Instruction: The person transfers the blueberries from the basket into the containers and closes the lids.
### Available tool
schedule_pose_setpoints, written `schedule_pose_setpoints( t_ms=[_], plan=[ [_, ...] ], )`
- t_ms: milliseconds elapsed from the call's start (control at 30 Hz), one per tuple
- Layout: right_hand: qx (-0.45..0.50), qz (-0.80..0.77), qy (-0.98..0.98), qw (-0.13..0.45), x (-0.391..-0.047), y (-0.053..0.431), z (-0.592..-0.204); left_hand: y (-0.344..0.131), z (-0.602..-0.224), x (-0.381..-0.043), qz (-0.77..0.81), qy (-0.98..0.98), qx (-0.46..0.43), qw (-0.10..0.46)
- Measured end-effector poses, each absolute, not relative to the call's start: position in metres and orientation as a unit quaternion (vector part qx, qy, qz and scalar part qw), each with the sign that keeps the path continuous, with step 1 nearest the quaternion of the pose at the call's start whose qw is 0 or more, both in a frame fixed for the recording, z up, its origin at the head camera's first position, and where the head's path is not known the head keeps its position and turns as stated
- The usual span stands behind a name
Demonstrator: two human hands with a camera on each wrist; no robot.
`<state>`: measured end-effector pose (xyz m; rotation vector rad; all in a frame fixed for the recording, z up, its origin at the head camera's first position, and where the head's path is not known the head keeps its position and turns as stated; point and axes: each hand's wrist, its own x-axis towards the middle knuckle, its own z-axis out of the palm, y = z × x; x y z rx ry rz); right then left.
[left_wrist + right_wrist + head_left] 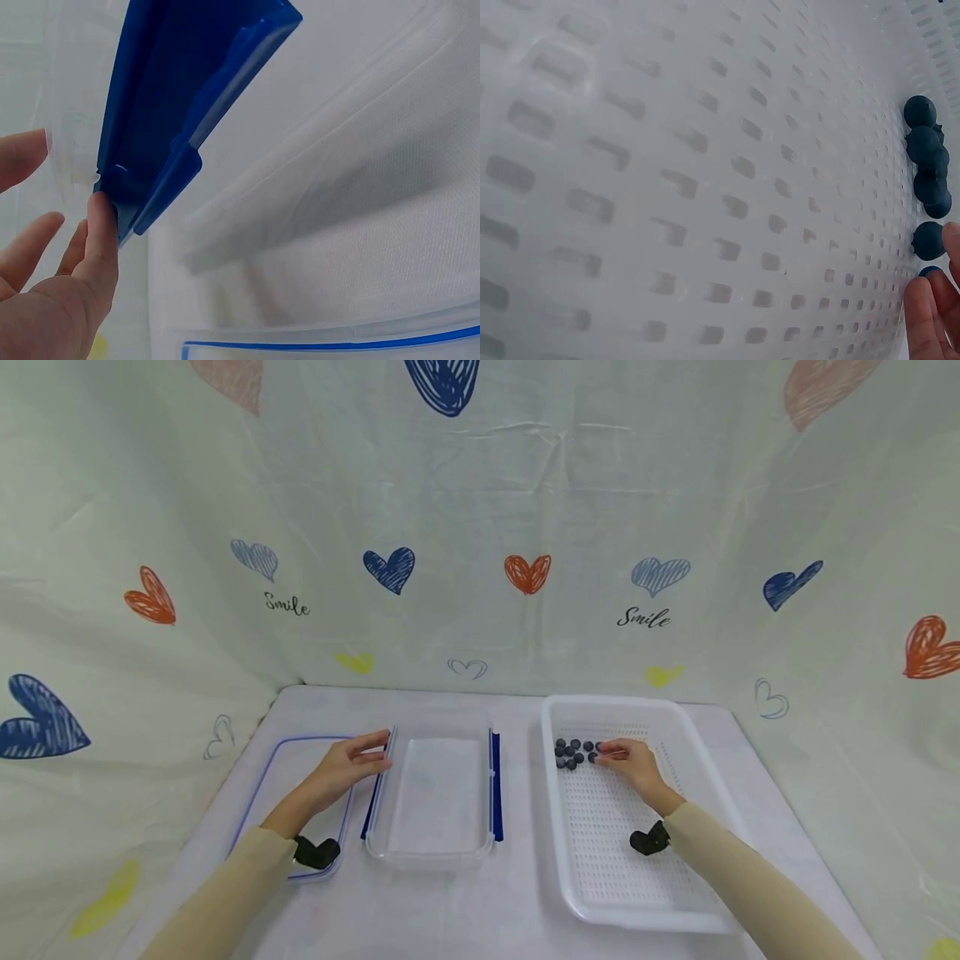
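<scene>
Several dark blueberries lie clustered at the upper left of a white perforated basket. My right hand reaches over the basket, fingertips at the berries on the cluster's right side. In the right wrist view, thumb and fingers stand apart beside a blueberry; another one is partly hidden behind the fingertips. A clear plastic container with blue side clips sits mid-table. My left hand touches its left edge, fingers fairly straight; in the left wrist view a fingertip meets the blue clip.
A clear lid with a blue seal lies left of the container, under the left forearm. A second blue clip hangs out on the container's right side. White cloth covers the table, and a heart-print curtain stands behind it.
</scene>
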<state>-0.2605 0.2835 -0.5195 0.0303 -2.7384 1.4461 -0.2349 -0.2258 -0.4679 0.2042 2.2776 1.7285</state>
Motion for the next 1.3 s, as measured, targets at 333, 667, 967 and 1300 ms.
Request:
schedule_pose_setpoints(
  t_ms=[333,667,967,1300],
  plan=[
    [0.002,0.493,-0.87,0.027,-0.263,0.279,-0.525,-0.227,-0.466,-0.234,0.593,0.787,0.079,0.147],
    [-0.009,0.495,-0.868,0.038,-0.261,0.273,-0.528,-0.226,-0.464,-0.234,0.598,0.783,0.076,0.154],
    [-0.031,0.488,-0.872,0.038,-0.262,0.27,-0.533,-0.227,-0.466,-0.234,0.591,0.788,0.075,0.157],
    [-0.024,0.491,-0.87,0.041,-0.26,0.272,-0.528,-0.228,-0.468,-0.235,0.603,0.778,0.068,0.162]
  ],
)
